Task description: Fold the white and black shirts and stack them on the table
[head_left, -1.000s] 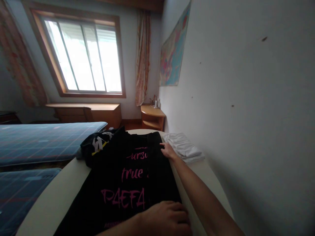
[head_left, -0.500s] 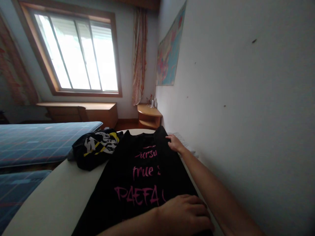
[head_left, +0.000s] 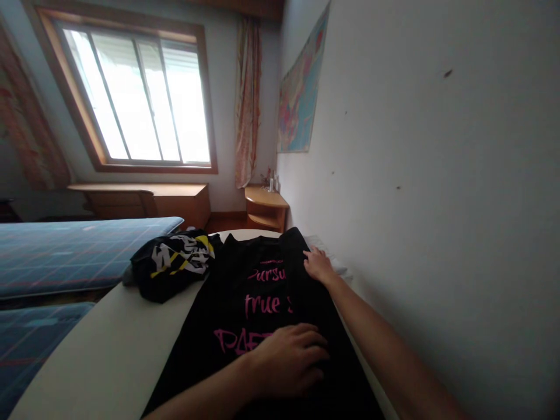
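Note:
A black shirt with pink lettering lies spread on a pale table, its right side folded inward over part of the print. My left hand is over the lower lettering, palm down, fingers apart and slightly bent, holding nothing. At the shirt's upper right edge is my right hand, its fingers spread against the black cloth. Left of the shirt sits a bunched black garment with white and yellow print.
Blue plaid mattresses stand left of the table. A plain wall runs close along the right. Beyond the table are a wooden corner shelf and a wooden desk under the window. White material lies by the wall.
My left hand has moved left and up from the shirt's right edge onto the lettering. My right hand has shifted slightly right and down. The shirt has shifted a little to the right.

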The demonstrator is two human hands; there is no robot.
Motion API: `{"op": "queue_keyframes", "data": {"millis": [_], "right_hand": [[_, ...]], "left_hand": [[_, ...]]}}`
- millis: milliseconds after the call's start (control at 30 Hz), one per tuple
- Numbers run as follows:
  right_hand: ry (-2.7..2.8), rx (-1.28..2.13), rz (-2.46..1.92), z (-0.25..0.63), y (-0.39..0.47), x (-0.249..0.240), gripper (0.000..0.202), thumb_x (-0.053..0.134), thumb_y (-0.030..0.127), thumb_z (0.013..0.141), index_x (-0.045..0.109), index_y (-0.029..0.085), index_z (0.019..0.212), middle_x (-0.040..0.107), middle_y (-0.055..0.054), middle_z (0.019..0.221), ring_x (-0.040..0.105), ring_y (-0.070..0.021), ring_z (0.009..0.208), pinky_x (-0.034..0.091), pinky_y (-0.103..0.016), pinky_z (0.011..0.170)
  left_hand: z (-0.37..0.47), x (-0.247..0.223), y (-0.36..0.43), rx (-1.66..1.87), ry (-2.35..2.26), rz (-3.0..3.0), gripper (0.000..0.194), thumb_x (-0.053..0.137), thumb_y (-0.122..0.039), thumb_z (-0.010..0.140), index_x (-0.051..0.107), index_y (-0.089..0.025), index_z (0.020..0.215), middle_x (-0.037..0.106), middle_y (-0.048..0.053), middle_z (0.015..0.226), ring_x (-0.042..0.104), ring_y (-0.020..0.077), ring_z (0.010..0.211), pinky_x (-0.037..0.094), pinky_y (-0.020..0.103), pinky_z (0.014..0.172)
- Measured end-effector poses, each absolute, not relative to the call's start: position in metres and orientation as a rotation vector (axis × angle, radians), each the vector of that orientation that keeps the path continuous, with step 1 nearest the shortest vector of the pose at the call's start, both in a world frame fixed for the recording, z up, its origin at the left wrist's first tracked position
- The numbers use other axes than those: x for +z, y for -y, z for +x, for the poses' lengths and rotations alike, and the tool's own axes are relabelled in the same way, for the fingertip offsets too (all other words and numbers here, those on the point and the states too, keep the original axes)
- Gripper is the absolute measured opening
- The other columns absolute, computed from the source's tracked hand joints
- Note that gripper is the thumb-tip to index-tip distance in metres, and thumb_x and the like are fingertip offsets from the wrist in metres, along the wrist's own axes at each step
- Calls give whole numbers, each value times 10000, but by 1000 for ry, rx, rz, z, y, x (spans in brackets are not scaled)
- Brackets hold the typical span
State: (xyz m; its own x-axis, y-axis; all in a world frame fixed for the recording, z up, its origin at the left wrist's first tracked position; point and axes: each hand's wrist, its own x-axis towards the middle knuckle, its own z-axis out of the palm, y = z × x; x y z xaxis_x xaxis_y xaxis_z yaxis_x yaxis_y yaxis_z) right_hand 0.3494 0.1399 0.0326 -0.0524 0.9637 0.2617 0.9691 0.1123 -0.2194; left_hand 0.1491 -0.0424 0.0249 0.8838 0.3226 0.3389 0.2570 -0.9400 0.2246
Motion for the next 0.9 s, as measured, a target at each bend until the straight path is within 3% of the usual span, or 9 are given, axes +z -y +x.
{"op": "queue_keyframes", "data": {"millis": [167, 333, 500, 667, 767, 900], "right_hand": [[2047, -104, -1833, 320, -134, 37, 369, 482, 221, 926, 676, 217, 1240, 476, -99, 1488, 346, -317, 1359, 295, -477, 1094], [2195, -33, -1689, 262, -129, 32, 344, 479, 286, 950, 676, 228, 1227, 565, -83, 1406, 405, -265, 1322, 297, -430, 1089], [2333, 94, -1585, 198, -126, 15, 449, 481, 378, 960, 569, 237, 1378, 495, -76, 1495, 360, -269, 1396, 296, -420, 1110], [2297, 170, -1677, 173, -140, 2, 515, 457, 216, 936, 486, 221, 1450, 427, -124, 1538, 410, -297, 1370, 349, -425, 1068], [2242, 172, -1714, 171, -152, 1, 459, 445, 187, 937, 541, 227, 1384, 439, -123, 1524, 430, -276, 1350, 350, -404, 1061], [2130, 169, -1777, 168, -168, 5, 293, 470, 333, 965, 633, 211, 1176, 600, -124, 1321, 493, -286, 1247, 396, -409, 990]], "left_hand": [[67, 25, -8, 787, -1334, 2723, 257, 553, -217, 938, 630, -227, 1183, 576, 76, 1372, 506, 266, 1300, 442, 455, 1090], [0, 1, -44, 821, -1930, 2469, 306, 543, -203, 914, 627, -156, 1204, 563, 137, 1367, 529, 303, 1272, 445, 447, 1078], [-22, -21, -48, 777, -2039, 2380, 390, 525, -228, 931, 582, -138, 1306, 554, 145, 1395, 508, 301, 1303, 419, 450, 1098], [-24, -23, -48, 824, -2145, 2271, 378, 492, -151, 904, 595, -120, 1266, 567, 154, 1377, 536, 292, 1265, 427, 437, 1083], [-26, -23, -51, 813, -2201, 2184, 371, 499, -130, 882, 623, -153, 1232, 591, 136, 1348, 549, 299, 1244, 439, 455, 1061], [-29, -26, -57, 859, -2132, 2112, 326, 505, -138, 897, 671, -170, 1175, 645, 118, 1255, 584, 288, 1188, 450, 449, 1048]]}}
